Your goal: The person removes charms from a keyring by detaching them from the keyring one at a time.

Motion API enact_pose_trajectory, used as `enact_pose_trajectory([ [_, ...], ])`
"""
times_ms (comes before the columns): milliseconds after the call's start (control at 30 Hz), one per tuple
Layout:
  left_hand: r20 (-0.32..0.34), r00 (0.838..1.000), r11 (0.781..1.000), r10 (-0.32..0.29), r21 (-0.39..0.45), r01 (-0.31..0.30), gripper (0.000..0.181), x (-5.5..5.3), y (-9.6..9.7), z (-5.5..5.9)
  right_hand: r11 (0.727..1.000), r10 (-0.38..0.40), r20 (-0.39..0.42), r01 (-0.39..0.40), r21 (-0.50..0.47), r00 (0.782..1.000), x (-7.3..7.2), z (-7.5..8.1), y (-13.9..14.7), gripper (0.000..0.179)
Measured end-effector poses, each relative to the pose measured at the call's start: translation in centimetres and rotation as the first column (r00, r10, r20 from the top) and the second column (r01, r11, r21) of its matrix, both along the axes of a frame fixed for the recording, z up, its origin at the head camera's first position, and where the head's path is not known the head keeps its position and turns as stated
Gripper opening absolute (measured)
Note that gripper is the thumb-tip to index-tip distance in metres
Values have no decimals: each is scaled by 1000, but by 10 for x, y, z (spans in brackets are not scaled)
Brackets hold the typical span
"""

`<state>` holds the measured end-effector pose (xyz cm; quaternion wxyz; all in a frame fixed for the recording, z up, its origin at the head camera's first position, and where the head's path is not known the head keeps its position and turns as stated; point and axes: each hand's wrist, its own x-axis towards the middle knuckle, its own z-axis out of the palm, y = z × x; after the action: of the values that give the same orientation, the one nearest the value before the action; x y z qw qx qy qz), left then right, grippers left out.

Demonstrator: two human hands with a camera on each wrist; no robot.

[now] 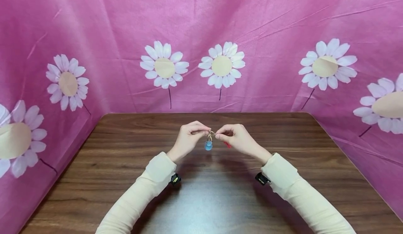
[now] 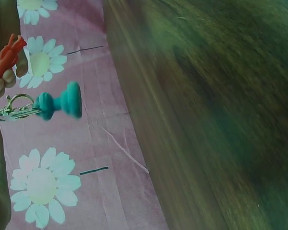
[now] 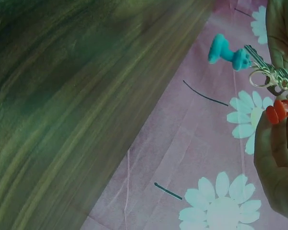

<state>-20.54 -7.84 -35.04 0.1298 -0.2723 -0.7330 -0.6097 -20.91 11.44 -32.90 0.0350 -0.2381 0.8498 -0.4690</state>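
Both hands meet over the middle of the table, a bunch of keys between them. My left hand (image 1: 188,139) pinches the gold-coloured key ring (image 1: 212,133) at its left side, thumb against fingertips. From the ring hang metal keys (image 3: 260,57) and a blue, waisted rubbery charm (image 1: 208,145), which looks teal in the left wrist view. On the ring's right side, my right hand (image 1: 239,140) pinches with thumb and forefinger at the small red charm's end of the ring. The red charm (image 2: 8,57) lies against the right hand's curled fingers, partly hidden.
The brown wood-grain table (image 1: 126,192) spreads under both forearms. Around its back and sides hangs a pink cloth (image 1: 195,17) printed with white daisies. Each cream sleeve carries a small black wrist camera (image 1: 262,178) near the cuff.
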Motion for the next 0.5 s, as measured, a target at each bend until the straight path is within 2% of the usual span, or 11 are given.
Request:
enact_pose_trajectory([
  [167,-74,997,998,-7,-70,2,11,3,-2,0,999,27,-11,-26,42,1000,-10,-13,4,8],
  [367,-130,991,991,-20,-136,2,11,6,-2,0,995,68,-8,-67,80,998,-8,-12,3,9],
  [500,-131,991,987,-34,-163,12,11,6,-2,-1,990,85,-27,-81,115,996,-8,-11,2,9],
])
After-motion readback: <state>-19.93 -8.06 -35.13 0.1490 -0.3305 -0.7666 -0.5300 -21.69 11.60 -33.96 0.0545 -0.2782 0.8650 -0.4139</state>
